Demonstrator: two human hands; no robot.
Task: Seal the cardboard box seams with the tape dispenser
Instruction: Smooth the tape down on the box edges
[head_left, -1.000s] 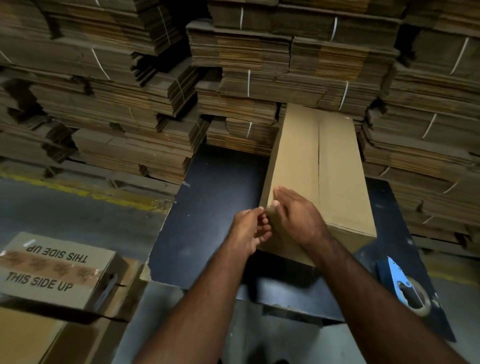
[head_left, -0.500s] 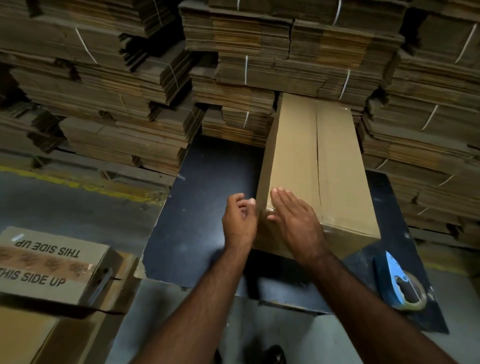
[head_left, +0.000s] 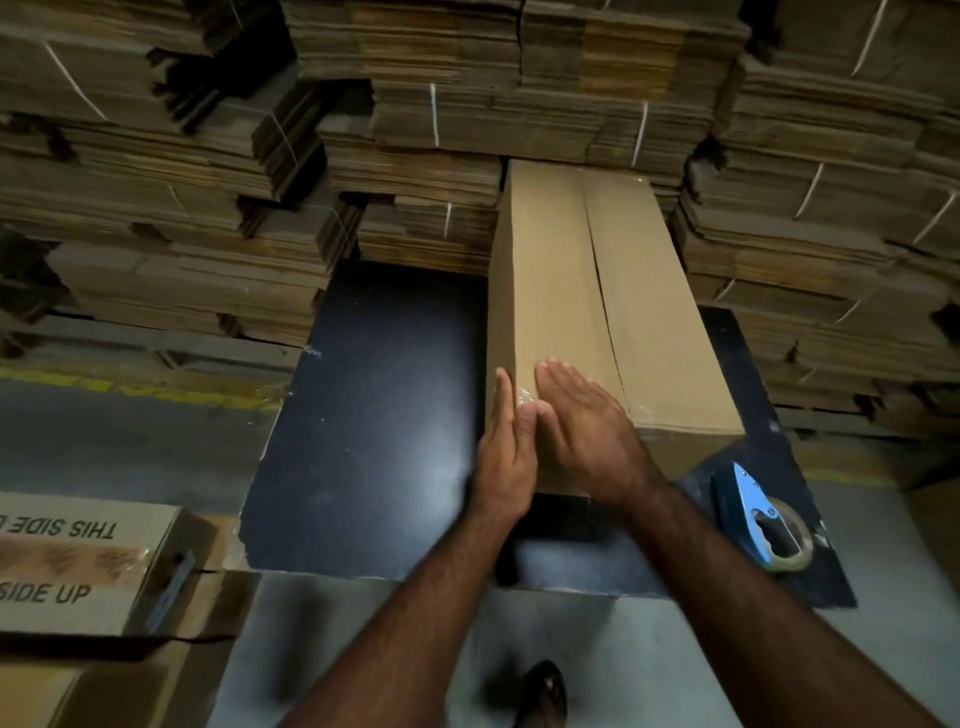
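On the black table (head_left: 363, 415), the long cardboard box (head_left: 561, 291) lies with its long axis running away from the person, its far end against stacked flattened cartons (head_left: 208, 208). Its near-left corner is hidden by both hands: left hand (head_left: 506, 447) and right hand (head_left: 587, 431) press flat, fingers straight, over glossy tape. The blue tape dispenser (head_left: 763, 519) lies untouched near the table's right edge; bare tabletop lies left.

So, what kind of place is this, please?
Probably a packing warehouse or a box store. Strapped bundles of flat cardboard are stacked high behind a dark worktable, and a tape dispenser lies beside the long cardboard box.
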